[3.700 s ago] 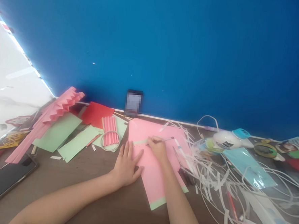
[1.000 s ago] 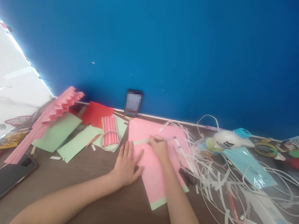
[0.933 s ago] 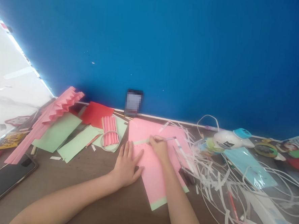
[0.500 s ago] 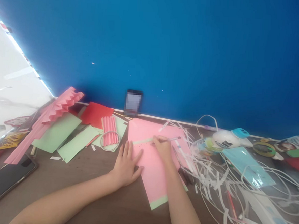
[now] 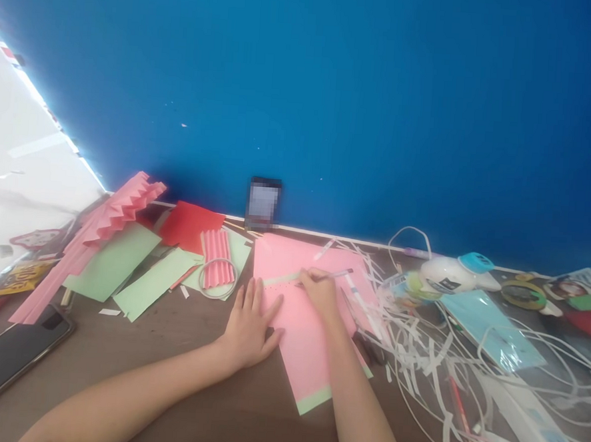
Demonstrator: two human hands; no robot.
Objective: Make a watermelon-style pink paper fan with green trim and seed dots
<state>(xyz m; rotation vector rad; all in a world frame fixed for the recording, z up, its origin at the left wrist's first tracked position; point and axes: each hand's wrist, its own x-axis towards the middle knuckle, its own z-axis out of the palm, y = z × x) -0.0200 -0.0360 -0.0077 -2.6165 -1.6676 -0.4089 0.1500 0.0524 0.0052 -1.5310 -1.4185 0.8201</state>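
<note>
Rightward creeps the right hand [image 5: 321, 296] along the pale green strip [image 5: 282, 278], fingers pinched shut on a pen [image 5: 339, 274], centre frame. Meanwhile the left hand [image 5: 249, 326] hasn't budged, fingers splayed flat, gripping nothing, pinning the pink sheet [image 5: 301, 363] on the bench [image 5: 190, 388].

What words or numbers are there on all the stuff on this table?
None can be read.
Yellow packet: dark letters, too blurred.
Label on the white dispenser: too small.
Printed packet, far right: too blurred.
Dark device by the wall: screen blurred.
Pen in the right hand: no print shows.
</note>
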